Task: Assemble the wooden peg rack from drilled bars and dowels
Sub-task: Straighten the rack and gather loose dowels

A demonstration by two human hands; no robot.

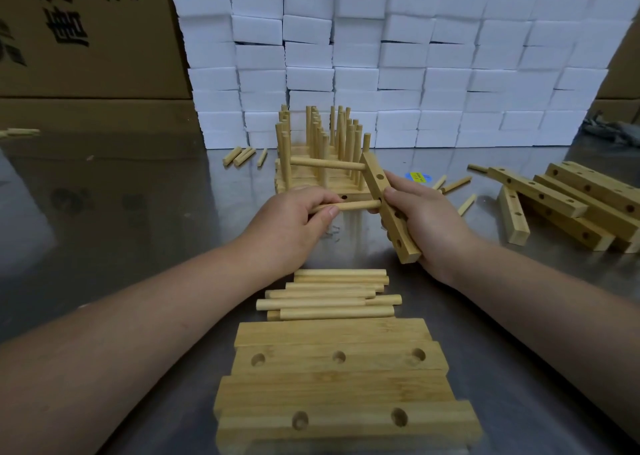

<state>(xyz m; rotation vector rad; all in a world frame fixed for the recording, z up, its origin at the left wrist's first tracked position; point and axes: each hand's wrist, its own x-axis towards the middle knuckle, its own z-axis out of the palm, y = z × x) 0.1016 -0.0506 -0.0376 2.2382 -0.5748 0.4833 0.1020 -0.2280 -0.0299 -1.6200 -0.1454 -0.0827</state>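
Drilled bar (388,208) in the right hand (429,226) already carries one dowel (327,164), the left hand (294,222) grips a second dowel (349,207) at its hole, other holes remain empty.

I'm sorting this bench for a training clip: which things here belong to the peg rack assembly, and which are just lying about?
In the job:
- drilled wooden bar in right hand
- round wooden dowel in left hand
- loose dowel pile
- stacked drilled bars
- finished peg racks

Lying about:
- white foam blocks
- brown cardboard boxes
- blue-and-yellow sticker
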